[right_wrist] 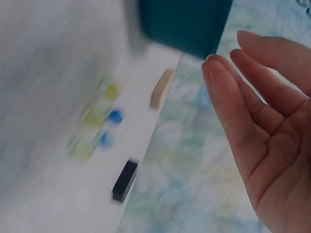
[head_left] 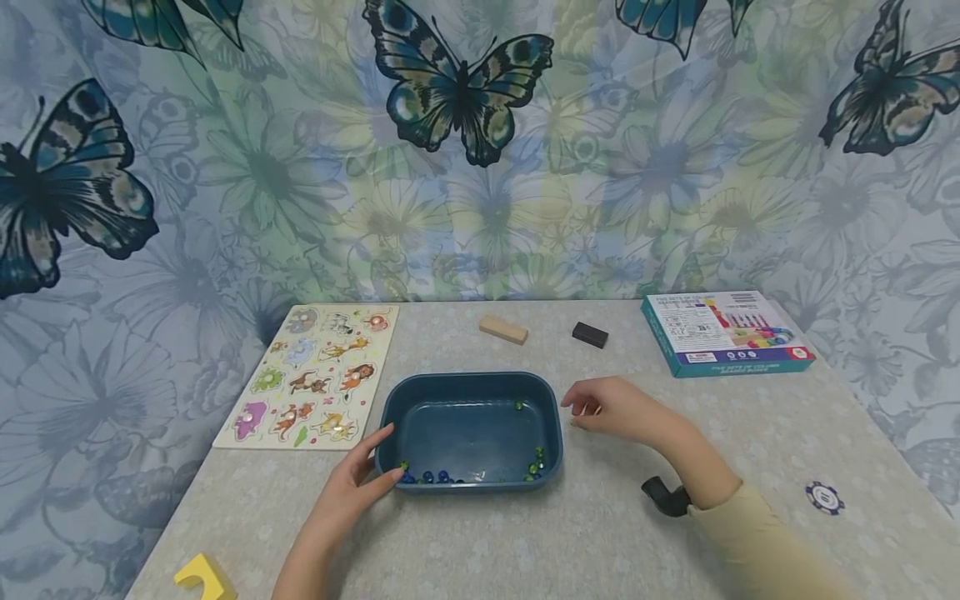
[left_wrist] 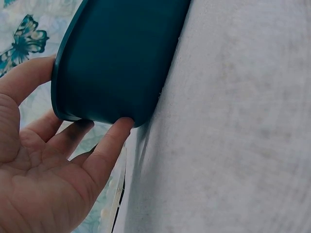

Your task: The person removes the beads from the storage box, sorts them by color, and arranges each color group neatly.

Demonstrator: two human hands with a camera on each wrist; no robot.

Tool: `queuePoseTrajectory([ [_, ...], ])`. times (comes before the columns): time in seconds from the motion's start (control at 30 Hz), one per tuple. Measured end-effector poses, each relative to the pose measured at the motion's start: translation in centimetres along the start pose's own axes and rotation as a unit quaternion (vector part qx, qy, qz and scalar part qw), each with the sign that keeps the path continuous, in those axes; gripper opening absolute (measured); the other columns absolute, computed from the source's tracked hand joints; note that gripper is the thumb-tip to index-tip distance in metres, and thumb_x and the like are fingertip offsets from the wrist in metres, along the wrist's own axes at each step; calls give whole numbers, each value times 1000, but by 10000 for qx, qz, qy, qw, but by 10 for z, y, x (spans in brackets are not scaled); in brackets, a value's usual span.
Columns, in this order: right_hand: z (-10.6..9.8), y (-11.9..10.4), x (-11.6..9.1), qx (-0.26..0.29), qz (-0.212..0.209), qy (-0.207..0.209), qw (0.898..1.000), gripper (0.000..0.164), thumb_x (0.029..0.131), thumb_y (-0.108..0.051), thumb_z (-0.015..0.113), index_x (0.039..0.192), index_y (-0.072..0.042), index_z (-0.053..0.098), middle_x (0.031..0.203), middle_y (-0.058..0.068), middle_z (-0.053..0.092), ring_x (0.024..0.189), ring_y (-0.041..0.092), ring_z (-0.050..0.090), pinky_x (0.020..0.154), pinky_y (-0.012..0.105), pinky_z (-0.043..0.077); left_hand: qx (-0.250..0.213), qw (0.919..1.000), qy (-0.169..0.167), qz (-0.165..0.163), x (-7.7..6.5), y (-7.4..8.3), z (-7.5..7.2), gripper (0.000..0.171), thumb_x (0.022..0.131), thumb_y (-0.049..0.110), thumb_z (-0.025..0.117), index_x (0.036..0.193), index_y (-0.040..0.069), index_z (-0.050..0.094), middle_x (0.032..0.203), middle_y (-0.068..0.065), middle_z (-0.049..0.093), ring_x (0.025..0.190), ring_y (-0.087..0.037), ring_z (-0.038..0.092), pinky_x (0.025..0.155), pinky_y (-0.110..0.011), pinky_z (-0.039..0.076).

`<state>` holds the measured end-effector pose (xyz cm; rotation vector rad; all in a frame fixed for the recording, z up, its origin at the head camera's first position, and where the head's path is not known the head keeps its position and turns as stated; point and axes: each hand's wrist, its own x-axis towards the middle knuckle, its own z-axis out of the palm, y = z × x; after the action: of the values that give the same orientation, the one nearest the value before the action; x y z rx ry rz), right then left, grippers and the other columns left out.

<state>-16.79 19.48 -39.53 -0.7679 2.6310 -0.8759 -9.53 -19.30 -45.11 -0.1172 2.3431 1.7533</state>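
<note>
A dark teal plastic tub (head_left: 472,429) stands on the table, with small blue and green glass marbles (head_left: 442,477) along its near edge and at its right side. My left hand (head_left: 352,483) holds the tub's near left corner, thumb at the rim and fingers spread against the outer end wall (left_wrist: 97,104). Just off the tub's right end is my right hand (head_left: 615,408), fingers loosely bent with nothing between them. Several yellow-green and blue marbles (right_wrist: 92,116) show blurred against the table in the right wrist view.
An animal puzzle board (head_left: 315,375) lies to the left. Behind the tub are a wooden block (head_left: 503,329) and a black block (head_left: 590,335). A toy box (head_left: 723,333), a black curved piece (head_left: 666,497) and a poker chip (head_left: 825,497) lie rightward; a yellow arch block (head_left: 204,577) sits front left.
</note>
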Motion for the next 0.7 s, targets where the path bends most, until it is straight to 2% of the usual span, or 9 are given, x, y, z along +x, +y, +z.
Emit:
queuePoseTrajectory([
  [0.13, 6, -19, 12, 146, -512, -273, 9982, 18, 86, -14, 67, 104, -14, 67, 89, -7, 65, 78, 5, 59, 69, 23, 52, 57, 10000, 12, -12, 1, -1, 0, 64, 84, 21, 70, 141, 25, 40, 153, -7, 21, 138, -39, 19, 110, -53, 20],
  [0.23, 10, -29, 23, 270, -691, -638, 9952, 16, 86, -15, 68, 101, -17, 67, 89, -7, 65, 78, 4, 60, 69, 24, 52, 61, 10000, 15, 9, 1, -1, 0, 64, 84, 20, 70, 141, 24, 40, 153, -6, 21, 139, -37, 19, 110, -52, 19],
  [0.4, 15, -40, 42, 357, -728, -1618, 9835, 17, 83, -12, 69, 100, -13, 68, 95, 0, 67, 81, 4, 60, 70, 24, 52, 89, 9999, 62, 45, -1, -1, -1, 64, 84, 20, 71, 140, 24, 41, 153, -7, 22, 137, -40, 21, 109, -54, 21],
  [0.57, 21, -47, 58, 188, -388, -2558, 9658, 18, 81, -7, 70, 98, -12, 69, 91, -2, 66, 80, 5, 59, 68, 24, 51, 109, 9999, 74, 89, -1, -1, -1, 64, 83, 22, 71, 139, 25, 42, 152, -8, 24, 136, -40, 23, 108, -55, 23],
  [0.7, 28, -52, 64, -31, 19, -2887, 9574, 18, 79, -1, 69, 92, -13, 70, 84, -5, 64, 76, 6, 58, 65, 23, 50, 96, 9999, 53, 95, -1, -1, -1, 63, 82, 23, 72, 138, 26, 43, 152, -6, 25, 137, -38, 22, 109, -53, 21],
])
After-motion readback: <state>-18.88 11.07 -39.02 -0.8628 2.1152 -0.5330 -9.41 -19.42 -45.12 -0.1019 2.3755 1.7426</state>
